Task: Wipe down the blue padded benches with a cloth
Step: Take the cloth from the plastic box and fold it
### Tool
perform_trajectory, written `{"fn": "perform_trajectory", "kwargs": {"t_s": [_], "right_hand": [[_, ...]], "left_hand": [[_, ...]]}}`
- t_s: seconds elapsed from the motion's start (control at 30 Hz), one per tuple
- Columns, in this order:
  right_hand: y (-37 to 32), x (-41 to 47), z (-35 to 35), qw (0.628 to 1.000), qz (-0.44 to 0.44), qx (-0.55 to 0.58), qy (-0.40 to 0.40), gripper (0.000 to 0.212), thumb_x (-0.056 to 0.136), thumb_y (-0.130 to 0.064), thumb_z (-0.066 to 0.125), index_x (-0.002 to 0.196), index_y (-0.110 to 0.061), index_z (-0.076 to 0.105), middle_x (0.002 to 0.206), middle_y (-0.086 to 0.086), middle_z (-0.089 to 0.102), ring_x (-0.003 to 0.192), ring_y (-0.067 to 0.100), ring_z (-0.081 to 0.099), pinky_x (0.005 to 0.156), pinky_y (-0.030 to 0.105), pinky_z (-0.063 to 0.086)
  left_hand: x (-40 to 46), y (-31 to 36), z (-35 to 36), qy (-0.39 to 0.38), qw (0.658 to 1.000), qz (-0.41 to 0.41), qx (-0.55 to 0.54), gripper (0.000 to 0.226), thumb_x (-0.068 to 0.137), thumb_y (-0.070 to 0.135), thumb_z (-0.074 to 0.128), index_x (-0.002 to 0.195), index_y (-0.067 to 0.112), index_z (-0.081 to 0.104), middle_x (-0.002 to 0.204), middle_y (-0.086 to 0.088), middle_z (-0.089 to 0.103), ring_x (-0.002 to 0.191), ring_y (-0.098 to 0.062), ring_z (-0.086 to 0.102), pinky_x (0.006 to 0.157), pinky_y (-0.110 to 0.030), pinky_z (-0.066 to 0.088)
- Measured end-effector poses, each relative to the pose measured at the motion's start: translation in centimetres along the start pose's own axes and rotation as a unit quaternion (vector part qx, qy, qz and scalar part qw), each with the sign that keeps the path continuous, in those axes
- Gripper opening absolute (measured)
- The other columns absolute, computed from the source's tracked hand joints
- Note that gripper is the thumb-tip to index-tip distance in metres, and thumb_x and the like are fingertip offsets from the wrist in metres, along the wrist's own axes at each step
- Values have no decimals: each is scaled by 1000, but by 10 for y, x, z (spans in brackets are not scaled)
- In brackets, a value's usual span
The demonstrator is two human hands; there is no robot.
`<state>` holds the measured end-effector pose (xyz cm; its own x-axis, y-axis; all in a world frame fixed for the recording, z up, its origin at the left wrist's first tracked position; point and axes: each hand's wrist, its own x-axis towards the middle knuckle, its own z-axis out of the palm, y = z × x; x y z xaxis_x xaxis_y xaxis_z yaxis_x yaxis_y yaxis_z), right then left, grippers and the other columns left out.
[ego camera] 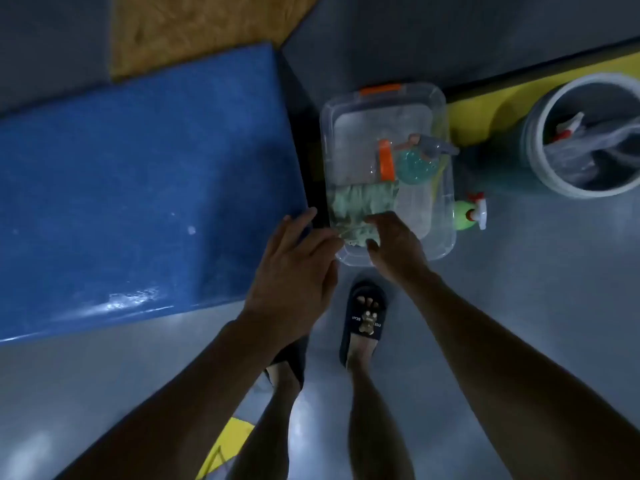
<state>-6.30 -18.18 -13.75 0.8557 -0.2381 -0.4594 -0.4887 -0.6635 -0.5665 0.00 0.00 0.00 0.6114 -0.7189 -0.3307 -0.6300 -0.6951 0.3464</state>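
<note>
We look down on a clear plastic storage tub with orange latches standing on the grey floor just beside the end of the blue padded vinyl bench, a placement we judge convenient: supplies sit within reach of the surface to be wiped. The crumpled pale green cloth, the task's tool, lies in the near end of the tub. Our right hand reaches into the tub with its fingers curled down onto the cloth; whether they already pinch the fabric we cannot tell. Our left hand hovers over the bench corner and the tub's near rim, its fingers straight, loosely spread and holding nothing, perhaps ready to steady the tub. Inside the tub stands a teal spray bottle with a grey trigger; a green bottle with a white and red nozzle stands outside it, and a grey round bucket holding clear plastic sits beyond. A dark blue slide sandal bears white lettering, of which "BEAR" seems legible. No bench wiping appears begun.
</note>
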Motion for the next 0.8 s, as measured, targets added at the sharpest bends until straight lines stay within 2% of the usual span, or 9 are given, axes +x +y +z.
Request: {"fn": "perform_trajectory", "kwargs": {"t_s": [0.13, 0.23, 0.3, 0.4, 0.47, 0.57, 0.67, 0.73, 0.8], "right_hand": [[0, 31, 26, 991, -61, -116, -16, 54, 82, -16, 71, 133, -20, 53, 134, 5, 48, 116, 27, 51, 89, 36, 47], [10, 45, 48, 973, -44, -221, -49, 63, 80, -22, 70, 138, -26, 46, 141, 6, 38, 123, 30, 42, 93, 41, 40], [19, 50, 58, 961, -33, -269, -47, 66, 75, -18, 71, 136, -28, 46, 140, 9, 39, 121, 34, 43, 92, 45, 41], [31, 56, 66, 959, -57, -277, 13, 51, 74, -11, 69, 122, -22, 57, 125, 11, 51, 108, 36, 50, 82, 44, 42], [33, 58, 62, 974, -40, -222, 29, 37, 80, -12, 63, 116, -20, 61, 116, 8, 54, 103, 33, 51, 78, 38, 36], [26, 50, 43, 999, 22, -30, 23, 22, 90, -16, 52, 110, -20, 61, 107, 3, 60, 97, 25, 57, 74, 30, 39], [0, 23, 5, 971, 110, 212, 13, 17, 97, -19, 45, 94, -13, 61, 85, 7, 64, 71, 13, 59, 56, 14, 42], [-19, 0, -23, 945, 135, 297, 10, 19, 97, -21, 47, 88, -9, 59, 80, 14, 64, 68, 13, 57, 59, 20, 44], [-38, -23, -52, 924, 137, 355, 24, 17, 90, -21, 46, 82, -9, 56, 77, 11, 62, 72, 15, 56, 64, 31, 45]], "left_hand": [[10, -6, 16, 16, 998, 25, 53, 37, 97, 26, 45, 126, 15, 66, 134, -1, 61, 146, -29, 31, 119, -54, 20], [13, -7, 25, 11, 995, 34, 89, 39, 99, 29, 40, 126, 15, 65, 137, -1, 59, 148, -30, 28, 119, -56, 17], [14, -9, 30, 19, 994, 35, 107, 40, 99, 30, 39, 126, 14, 65, 137, -2, 59, 147, -31, 28, 120, -57, 15], [13, -8, 32, 25, 992, 34, 118, 41, 98, 31, 39, 123, 13, 66, 134, -3, 61, 147, -32, 29, 119, -58, 15], [13, -8, 33, 27, 993, 35, 114, 39, 96, 28, 41, 120, 13, 68, 131, -3, 63, 146, -32, 31, 119, -58, 17], [11, -9, 27, 34, 994, 47, 97, 34, 93, 23, 45, 116, 16, 70, 129, -1, 65, 145, -31, 33, 118, -59, 19], [5, -10, 13, 74, 995, 64, 36, 31, 90, 14, 49, 111, 15, 72, 126, 0, 66, 142, -29, 39, 118, -55, 24], [-3, -9, 2, 108, 991, 43, -72, 28, 88, 5, 57, 111, 13, 71, 122, 0, 67, 135, -23, 48, 114, -41, 36], [-11, -5, -18, 121, 968, -58, -210, 26, 90, 3, 62, 110, 17, 69, 112, 3, 68, 113, -7, 60, 96, -15, 44]]}}
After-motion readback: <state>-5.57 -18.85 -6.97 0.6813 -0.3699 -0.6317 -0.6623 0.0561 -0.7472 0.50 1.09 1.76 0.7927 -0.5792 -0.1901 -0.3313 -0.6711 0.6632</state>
